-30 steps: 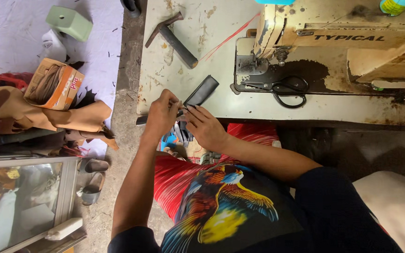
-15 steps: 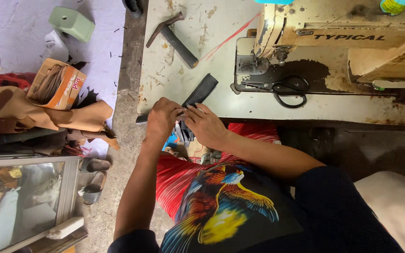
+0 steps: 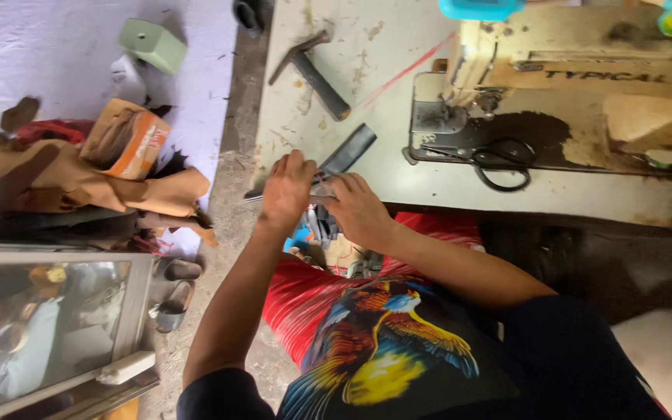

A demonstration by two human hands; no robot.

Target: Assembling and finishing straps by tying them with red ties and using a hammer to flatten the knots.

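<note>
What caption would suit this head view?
Both hands, left and right, grip a dark strip at the sewing table's edge.

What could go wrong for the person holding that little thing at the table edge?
1. Both hands, left hand and right hand, work a small piece right at the edge of the table; it could slip and fall to the floor.
2. The dark strip lies close by the fingers, so a nudge might push it off.
3. The scissors rest near the sewing machine; reaching without looking could mean a nick.
</note>
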